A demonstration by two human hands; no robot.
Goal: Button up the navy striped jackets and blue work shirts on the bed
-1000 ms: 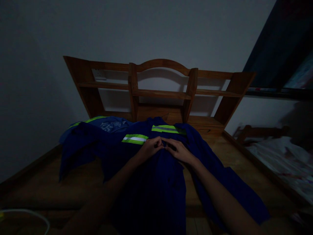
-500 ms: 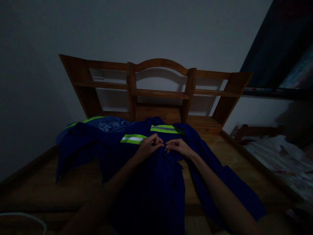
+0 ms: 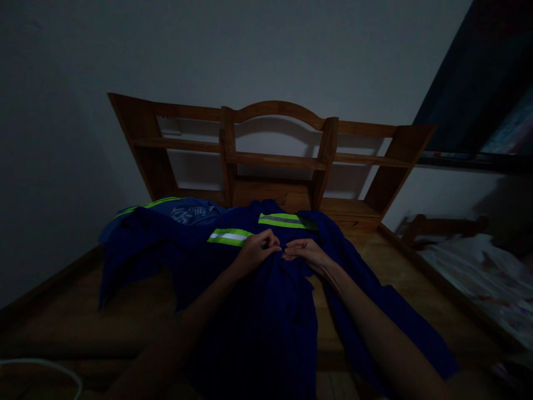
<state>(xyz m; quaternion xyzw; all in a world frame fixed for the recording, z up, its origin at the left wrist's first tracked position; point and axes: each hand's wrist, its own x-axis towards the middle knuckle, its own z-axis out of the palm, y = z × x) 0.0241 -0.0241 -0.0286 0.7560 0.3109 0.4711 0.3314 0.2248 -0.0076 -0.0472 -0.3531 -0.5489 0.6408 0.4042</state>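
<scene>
A dark blue work jacket [image 3: 266, 311] with yellow-green reflective strips lies spread over the wooden desk, its front hanging toward me. My left hand [image 3: 259, 248] pinches the jacket's front edge just below the chest strips, thumb against bent fingers. Close on its right, my right hand [image 3: 306, 253] has its fingertips together on the same edge. The two hands nearly meet; whatever small part lies between the fingertips is too dark to make out. The right sleeve [image 3: 408, 322] stretches down to the lower right.
A lighter blue garment [image 3: 189, 212] with white print lies behind the jacket at left. The wooden desk [image 3: 391, 261] carries a shelf unit [image 3: 278, 162] along the wall. At right are white plastic-like sheets [image 3: 478, 272]; a pale cable [image 3: 45, 364] curves at lower left.
The view has shifted slightly, so everything sits a little further right. Both hands stay at the jacket's front edge, with the right fingers drawn slightly closer together.
</scene>
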